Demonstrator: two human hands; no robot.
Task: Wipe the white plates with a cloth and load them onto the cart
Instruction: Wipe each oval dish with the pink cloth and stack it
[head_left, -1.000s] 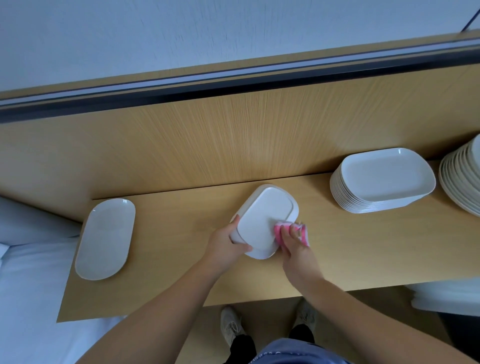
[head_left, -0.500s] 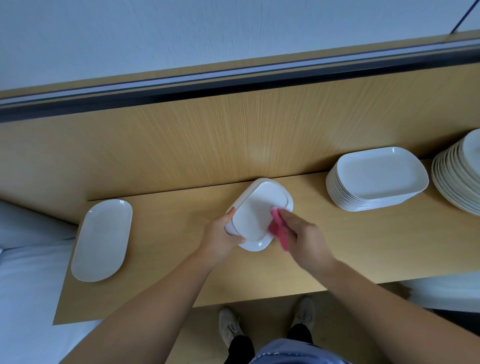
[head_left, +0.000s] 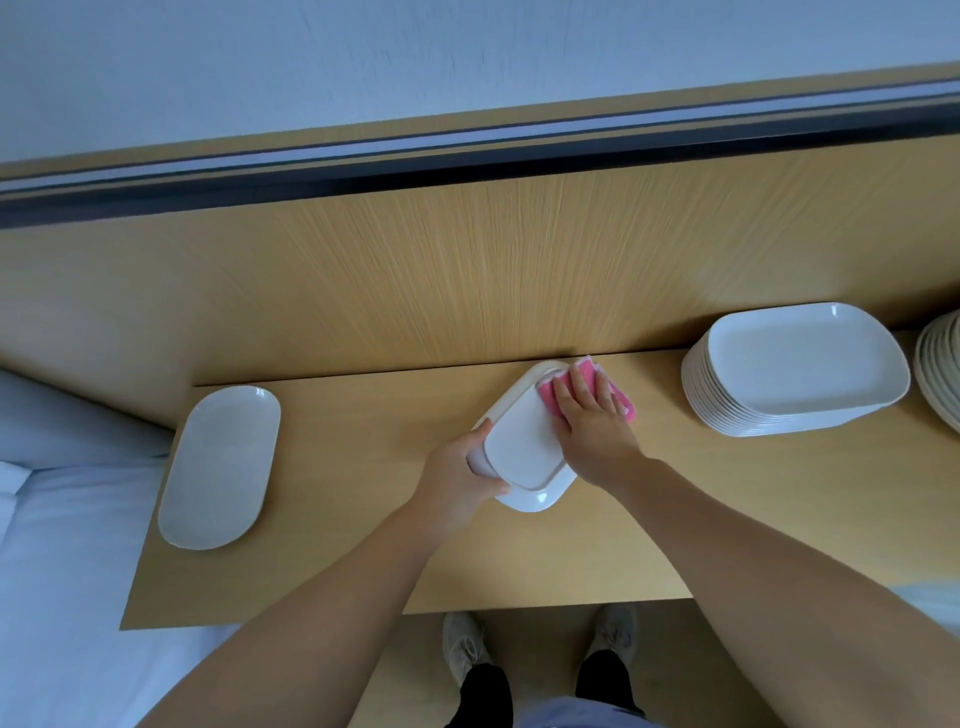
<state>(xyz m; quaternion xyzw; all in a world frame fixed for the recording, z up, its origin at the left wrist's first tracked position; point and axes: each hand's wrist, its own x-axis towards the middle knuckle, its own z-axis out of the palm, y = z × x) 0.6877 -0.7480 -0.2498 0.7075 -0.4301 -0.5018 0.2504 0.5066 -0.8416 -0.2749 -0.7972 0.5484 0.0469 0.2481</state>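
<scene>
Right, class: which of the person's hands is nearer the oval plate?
Left. The left hand grips the held plate, just right of the oval plate. The right hand presses the cloth on that plate's far end, farther right.

Bare forearms (head_left: 322, 597), both. Black trousers (head_left: 485, 693), pale beige sneakers (head_left: 462, 649) with laces, grey-blue shirt hem (head_left: 576, 714) at the bottom edge.

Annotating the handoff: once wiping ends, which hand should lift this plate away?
Left, probably. The left hand grips the plate by its near-left edge; the right hand presses flat on the pink cloth at the plate's far end.
</scene>
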